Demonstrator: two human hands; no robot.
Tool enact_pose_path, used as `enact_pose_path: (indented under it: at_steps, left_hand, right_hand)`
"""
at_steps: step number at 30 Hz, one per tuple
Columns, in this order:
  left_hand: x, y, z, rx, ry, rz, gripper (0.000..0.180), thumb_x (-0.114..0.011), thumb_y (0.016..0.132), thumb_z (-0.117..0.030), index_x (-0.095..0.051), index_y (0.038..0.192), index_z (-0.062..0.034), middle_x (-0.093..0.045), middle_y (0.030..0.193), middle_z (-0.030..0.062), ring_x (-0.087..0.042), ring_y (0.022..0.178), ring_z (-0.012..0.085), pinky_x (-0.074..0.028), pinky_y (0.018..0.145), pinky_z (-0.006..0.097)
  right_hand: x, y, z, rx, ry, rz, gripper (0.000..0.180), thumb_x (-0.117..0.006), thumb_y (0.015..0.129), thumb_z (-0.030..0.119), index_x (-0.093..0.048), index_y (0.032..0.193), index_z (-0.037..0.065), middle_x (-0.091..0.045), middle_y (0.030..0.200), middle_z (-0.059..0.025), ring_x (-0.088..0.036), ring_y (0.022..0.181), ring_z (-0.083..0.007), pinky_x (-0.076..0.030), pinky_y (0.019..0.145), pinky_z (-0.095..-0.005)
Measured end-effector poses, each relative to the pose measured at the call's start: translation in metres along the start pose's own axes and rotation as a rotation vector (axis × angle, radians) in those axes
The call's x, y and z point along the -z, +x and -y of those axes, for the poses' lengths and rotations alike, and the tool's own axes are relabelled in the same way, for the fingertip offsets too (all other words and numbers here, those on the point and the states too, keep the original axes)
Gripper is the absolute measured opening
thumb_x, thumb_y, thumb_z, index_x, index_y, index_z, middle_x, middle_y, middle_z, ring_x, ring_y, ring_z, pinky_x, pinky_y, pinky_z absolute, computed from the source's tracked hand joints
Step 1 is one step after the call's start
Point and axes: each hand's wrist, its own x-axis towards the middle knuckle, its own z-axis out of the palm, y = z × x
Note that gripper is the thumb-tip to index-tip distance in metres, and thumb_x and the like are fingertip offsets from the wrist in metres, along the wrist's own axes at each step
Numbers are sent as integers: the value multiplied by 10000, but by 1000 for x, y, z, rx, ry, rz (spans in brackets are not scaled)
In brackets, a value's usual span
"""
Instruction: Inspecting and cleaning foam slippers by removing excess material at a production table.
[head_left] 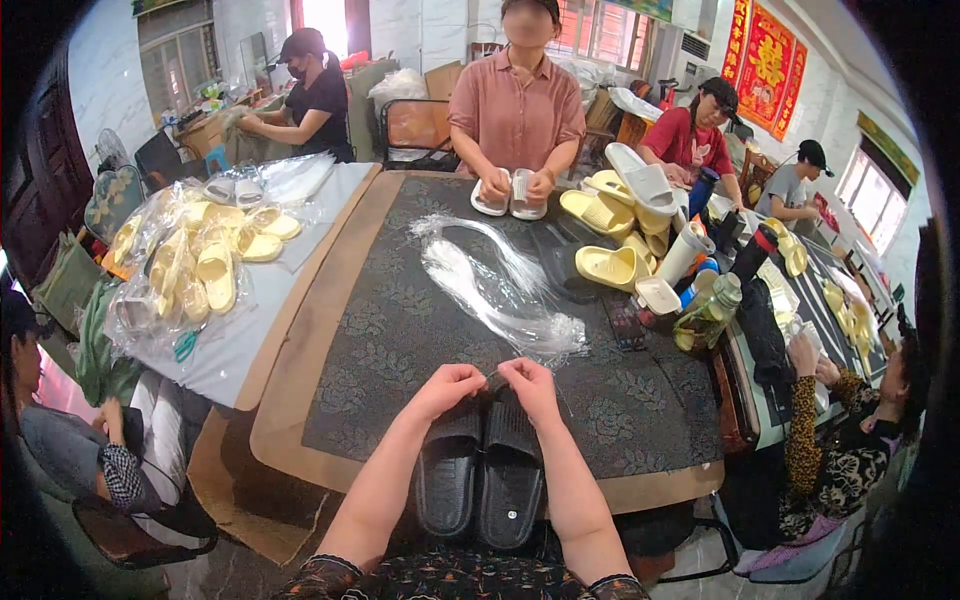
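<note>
Fingers of L hand (447,388) & R hand (530,385) pinched shut on black slippers (480,470) at table edge (640,492), bare tabletop ahead.

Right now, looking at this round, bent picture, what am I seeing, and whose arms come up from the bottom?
The picture comes from a wide camera worn on a person's head, looking down; that lens bends straight edges. The arms are the wearer's own. The left hand and right hand pinch the near ends of a pair of black slippers lying side by side on a dark patterned table. Beyond them lies a heap of clear plastic bags. Yellow slippers sit at the right. Across the table another person holds white slippers.
</note>
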Motion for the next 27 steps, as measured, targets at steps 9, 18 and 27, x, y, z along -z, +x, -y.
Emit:
enact_pose_path:
  at_steps: [9, 18, 27]
  left_hand:
    - [1, 0, 0, 1, -12, 0, 198, -579, 868, -194, -643, 822, -12, -618, 754, -14, -516, 687, 60, -421, 645, 224]
    - [2, 0, 2, 21, -46, 22, 185, -593, 870, -197, -643, 847, -21, -618, 784, -14, -515, 689, 59, -427, 656, 218]
    - [2, -2, 1, 15, 1, 12, 187, -591, 873, -188, -640, 827, -14, -602, 761, -17, -508, 697, 62, -415, 653, 218]
  right_hand:
    - [-3, -1, 1, 44, -33, 65, 160, -660, 836, 169, -662, 877, 14, -620, 761, 11, -531, 701, -60, -417, 635, -214]
    - [-3, 1, -3, 20, -6, -33, 145, -665, 832, 174, -663, 854, 31, -587, 716, 45, -482, 638, -26, -386, 583, -192]
    - [-5, -3, 1, 36, 12, -6, 143, -673, 834, 161, -657, 851, 20, -599, 735, 33, -510, 677, -38, -407, 617, -203]
